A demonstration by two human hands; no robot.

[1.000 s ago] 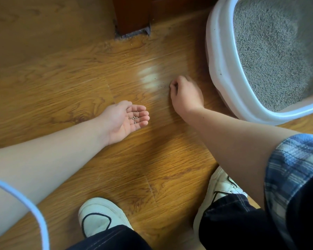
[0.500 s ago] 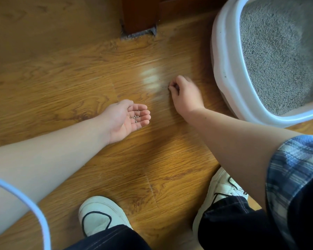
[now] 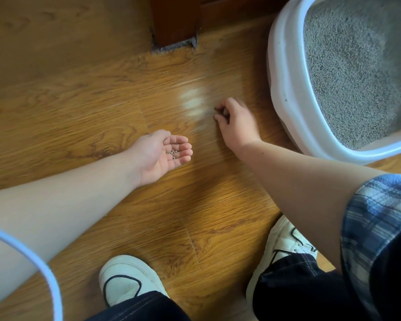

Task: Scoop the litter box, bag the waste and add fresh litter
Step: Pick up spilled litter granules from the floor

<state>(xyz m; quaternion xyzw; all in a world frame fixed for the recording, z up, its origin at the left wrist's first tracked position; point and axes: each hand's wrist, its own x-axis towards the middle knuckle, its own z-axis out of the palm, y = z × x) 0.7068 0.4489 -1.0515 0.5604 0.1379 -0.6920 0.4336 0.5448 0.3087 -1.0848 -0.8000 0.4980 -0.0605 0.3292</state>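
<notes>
My left hand lies palm up just above the wooden floor, cupped, with several small grey litter granules in its palm. My right hand is further right, knuckles up, fingers curled down to the floor, and its fingertips pinch a dark litter granule. The white litter box stands at the upper right, just right of my right hand, filled with grey litter.
A dark wooden furniture leg stands at the top centre with dust and stray granules at its base. My two white shoes are at the bottom. A white cable curves through the lower left.
My right hand has stayed at the same floor spot, its fingers closing into a tighter pinch. My left hand has kept still with the granules. The camera has shifted slightly.
</notes>
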